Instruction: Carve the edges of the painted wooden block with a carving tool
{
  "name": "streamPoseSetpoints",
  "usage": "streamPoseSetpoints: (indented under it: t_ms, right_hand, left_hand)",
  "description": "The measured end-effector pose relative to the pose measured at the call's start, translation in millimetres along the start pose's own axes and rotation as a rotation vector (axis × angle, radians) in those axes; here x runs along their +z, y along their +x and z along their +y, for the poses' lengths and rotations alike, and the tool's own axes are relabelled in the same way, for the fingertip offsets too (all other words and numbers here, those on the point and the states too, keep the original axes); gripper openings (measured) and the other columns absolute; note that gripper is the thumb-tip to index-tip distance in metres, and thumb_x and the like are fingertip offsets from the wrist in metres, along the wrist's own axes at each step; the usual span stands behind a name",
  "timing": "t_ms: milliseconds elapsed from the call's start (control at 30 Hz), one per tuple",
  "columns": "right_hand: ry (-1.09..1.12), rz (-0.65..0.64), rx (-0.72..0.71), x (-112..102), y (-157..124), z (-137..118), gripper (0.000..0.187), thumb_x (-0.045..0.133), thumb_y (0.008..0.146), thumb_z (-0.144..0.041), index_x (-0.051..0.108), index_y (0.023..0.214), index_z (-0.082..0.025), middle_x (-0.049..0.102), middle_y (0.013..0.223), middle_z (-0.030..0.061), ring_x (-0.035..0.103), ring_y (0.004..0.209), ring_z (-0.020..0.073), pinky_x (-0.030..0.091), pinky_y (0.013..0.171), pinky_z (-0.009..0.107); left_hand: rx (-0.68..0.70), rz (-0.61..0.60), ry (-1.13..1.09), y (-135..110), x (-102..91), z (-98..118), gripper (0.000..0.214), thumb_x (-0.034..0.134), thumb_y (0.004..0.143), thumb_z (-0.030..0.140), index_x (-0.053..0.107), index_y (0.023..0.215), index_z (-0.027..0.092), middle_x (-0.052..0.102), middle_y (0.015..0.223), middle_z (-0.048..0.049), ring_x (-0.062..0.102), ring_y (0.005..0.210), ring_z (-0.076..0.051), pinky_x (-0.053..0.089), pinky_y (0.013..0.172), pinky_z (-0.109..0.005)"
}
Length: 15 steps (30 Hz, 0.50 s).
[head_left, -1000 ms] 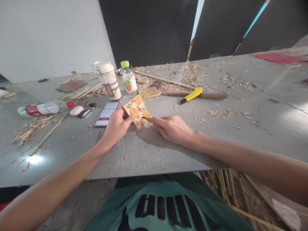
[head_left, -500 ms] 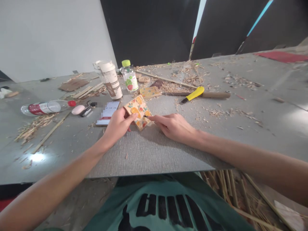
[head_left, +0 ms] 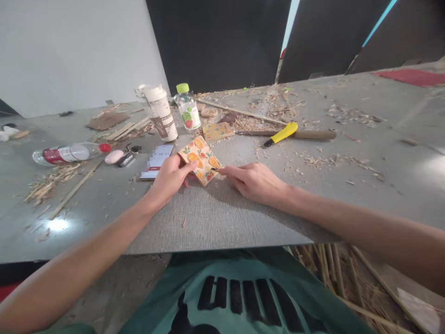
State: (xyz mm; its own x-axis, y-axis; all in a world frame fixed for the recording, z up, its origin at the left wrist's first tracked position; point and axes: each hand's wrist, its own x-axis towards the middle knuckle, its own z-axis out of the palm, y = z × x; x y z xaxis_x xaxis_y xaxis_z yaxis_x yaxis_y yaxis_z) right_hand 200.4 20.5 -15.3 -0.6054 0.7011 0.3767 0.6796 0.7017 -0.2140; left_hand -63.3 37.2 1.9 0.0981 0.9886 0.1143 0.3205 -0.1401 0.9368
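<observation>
L hand (head_left: 169,175) clamped tan square wood-look fruit-print block (head_left: 202,153), nr mid front edge of worktop (head_left: 167,234); R hand (head_left: 256,182) pinched slim dark-tipped tool (head_left: 214,170) (material unclear). Steady L grip, clear of tip, seemed best.

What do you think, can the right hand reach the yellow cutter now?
Probably yes: nothing bulky stands between the right hand and the yellow cutter, though the hand holds a dark-tipped tool.

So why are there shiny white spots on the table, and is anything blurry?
Head view: glare on the table at left and far right, probably reflected lights; head view: shadow below the right hand, whose dark tool tip looks soft; head view: blocky squares at the left edge of the phone.
</observation>
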Motion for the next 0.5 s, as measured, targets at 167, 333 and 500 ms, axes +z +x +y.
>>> streamPoseSetpoints:
  t_ms: [167,333,500]
  right_hand:
    - [0.036,0.023,0.010,-3,-4,0,0.045,0.042,0.107,-0.025,0.075,0.136,-0.020,0.071,0.077,0.0054,0.045,0.059,0.0135,0.026,0.059,0.030]
    - [0.013,0.010,-0.007,0,4,-5,0.047,0.039,0.107,-0.024,0.072,0.141,-0.019,0.068,0.075,0.0045,0.040,0.057,0.0136,0.024,0.058,0.031]
    - [-0.042,-0.069,0.033,-7,-8,1,0.045,0.042,0.106,-0.026,0.077,0.132,-0.020,0.067,0.070,0.0043,0.041,0.056,0.0139,0.021,0.057,0.032]
  left_hand:
    - [0.023,-0.020,0.020,0,-0.2,0,0.024,0.075,0.091,0.041,0.072,0.102,0.020,0.078,0.094,-0.0096,0.070,0.066,-0.021,0.045,0.040,-0.027]
    - [0.072,0.007,0.056,-1,0.4,-2,0.023,0.075,0.091,0.041,0.072,0.101,0.020,0.077,0.092,-0.0080,0.068,0.063,-0.020,0.045,0.041,-0.028]
    - [-0.002,-0.026,-0.021,-3,0.3,4,0.028,0.075,0.090,0.041,0.070,0.105,0.018,0.077,0.099,-0.0115,0.071,0.070,-0.022,0.044,0.040,-0.027]
